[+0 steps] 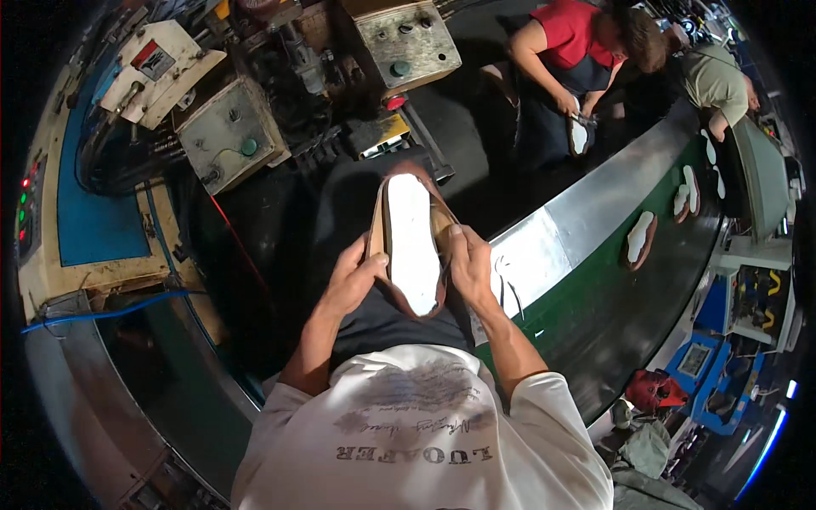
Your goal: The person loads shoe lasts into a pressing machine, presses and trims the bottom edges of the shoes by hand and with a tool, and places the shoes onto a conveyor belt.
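Observation:
Over my lap I hold a brown shoe upper point(449, 242) with a long white sole-shaped insole point(412, 238) facing up. The brown material stands up around the insole along both sides and at the far end. My left hand point(350, 279) grips the left edge, its thumb pressed on the rim near the insole. My right hand point(470, 263) pinches the opposite edge between thumb and fingers. What lies under the insole is hidden.
A metal-edged green conveyor belt point(586, 340) on my right carries several similar shoe pieces point(640, 240). Machine control boxes point(406, 42) stand ahead and to the left. A co-worker in red point(571, 38) holds another shoe piece; a second person point(716, 83) leans by the belt.

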`<state>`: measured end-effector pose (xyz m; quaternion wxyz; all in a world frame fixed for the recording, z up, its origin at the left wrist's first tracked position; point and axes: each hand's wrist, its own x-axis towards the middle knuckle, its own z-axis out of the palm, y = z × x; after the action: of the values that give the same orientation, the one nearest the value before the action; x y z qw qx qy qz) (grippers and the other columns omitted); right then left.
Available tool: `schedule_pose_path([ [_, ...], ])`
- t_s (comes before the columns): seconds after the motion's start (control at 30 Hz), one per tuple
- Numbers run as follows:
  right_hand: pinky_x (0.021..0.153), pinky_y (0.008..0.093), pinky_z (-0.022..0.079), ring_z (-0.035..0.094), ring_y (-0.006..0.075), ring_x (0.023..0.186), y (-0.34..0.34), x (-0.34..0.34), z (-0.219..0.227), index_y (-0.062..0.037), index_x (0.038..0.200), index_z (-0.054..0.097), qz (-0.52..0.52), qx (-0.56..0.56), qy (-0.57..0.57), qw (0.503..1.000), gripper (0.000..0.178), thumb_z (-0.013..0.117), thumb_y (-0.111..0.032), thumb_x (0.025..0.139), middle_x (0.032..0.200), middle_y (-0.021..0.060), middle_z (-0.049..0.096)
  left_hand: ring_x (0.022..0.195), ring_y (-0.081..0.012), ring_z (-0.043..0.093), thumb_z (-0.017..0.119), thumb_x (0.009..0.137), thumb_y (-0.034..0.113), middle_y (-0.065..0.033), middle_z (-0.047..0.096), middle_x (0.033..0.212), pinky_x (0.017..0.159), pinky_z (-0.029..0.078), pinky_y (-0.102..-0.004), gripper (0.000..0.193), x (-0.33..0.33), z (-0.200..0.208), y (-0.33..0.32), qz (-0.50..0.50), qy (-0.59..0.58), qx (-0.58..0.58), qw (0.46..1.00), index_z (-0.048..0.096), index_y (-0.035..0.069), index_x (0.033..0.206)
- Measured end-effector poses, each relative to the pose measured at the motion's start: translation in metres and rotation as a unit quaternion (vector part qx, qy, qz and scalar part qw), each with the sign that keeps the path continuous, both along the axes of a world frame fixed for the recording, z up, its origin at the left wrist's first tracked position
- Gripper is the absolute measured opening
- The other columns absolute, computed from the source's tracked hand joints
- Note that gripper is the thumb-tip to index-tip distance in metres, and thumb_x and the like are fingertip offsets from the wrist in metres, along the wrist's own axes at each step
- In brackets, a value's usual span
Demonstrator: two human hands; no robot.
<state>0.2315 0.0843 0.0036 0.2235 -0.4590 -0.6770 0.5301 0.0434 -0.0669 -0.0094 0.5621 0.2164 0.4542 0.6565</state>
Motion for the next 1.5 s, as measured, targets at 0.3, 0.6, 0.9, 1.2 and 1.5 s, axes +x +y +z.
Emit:
schedule_pose_path([
  [0.3,0.068,0.0543,0.054,0.071,0.0513,0.081,-0.034,-0.002,0.039,0.0037,0.110,0.068,0.112,0.122,-0.056,0.985,0.020,0.060,-0.014,0.110,0.085,0.0323,0.069,0.134,-0.0339,0.066,0.066,0.105,0.013,-0.0222,0.069,0.141,0.113,0.050,-0.0395,0.042,-0.062,0.039,0.052,0.030,0.427,0.040,0.903,0.064,-0.001,0.145],
  [0.6,0.079,0.0492,0.060,0.072,0.0508,0.102,0.018,-0.061,0.050,0.0059,0.116,0.072,0.117,0.162,-0.033,0.979,0.023,0.066,-0.015,0.106,0.102,0.0303,0.074,0.098,-0.0433,0.076,0.064,0.106,0.007,-0.0239,0.076,0.108,0.082,0.060,-0.0430,0.017,-0.043,0.043,0.085,0.080,0.563,0.062,0.820,0.073,-0.005,0.115],
  [0.9,0.120,0.0428,0.043,0.059,0.0369,0.141,0.017,-0.038,0.035,0.0099,0.160,0.042,0.129,-0.076,0.079,0.986,0.071,0.067,-0.027,0.106,0.151,0.0301,0.061,0.126,-0.0220,0.065,0.064,0.107,0.020,-0.0161,0.071,0.134,0.111,0.049,-0.0355,0.048,-0.017,0.037,0.065,0.042,0.185,-0.071,0.979,0.060,-0.004,0.148],
  [1.2,0.120,0.0436,0.042,0.058,0.0377,0.138,0.000,-0.037,0.003,-0.0025,0.161,0.049,0.104,-0.047,0.108,0.987,0.064,0.070,-0.024,0.104,0.149,0.0298,0.061,0.125,-0.0222,0.063,0.069,0.103,0.018,-0.0166,0.066,0.141,0.109,0.050,-0.0365,0.047,-0.003,0.028,0.064,0.088,0.179,-0.076,0.977,0.063,-0.002,0.146],
  [1.5,0.126,0.0467,0.037,0.047,0.0418,0.152,-0.044,0.012,0.017,-0.0041,0.172,0.025,0.196,-0.128,0.066,0.970,0.102,0.086,-0.032,0.095,0.166,0.0301,0.044,0.132,-0.0234,0.062,0.071,0.098,0.009,-0.0148,0.065,0.142,0.113,0.048,-0.0373,0.051,-0.021,0.057,0.032,0.095,0.318,-0.061,0.941,0.061,-0.003,0.146],
])
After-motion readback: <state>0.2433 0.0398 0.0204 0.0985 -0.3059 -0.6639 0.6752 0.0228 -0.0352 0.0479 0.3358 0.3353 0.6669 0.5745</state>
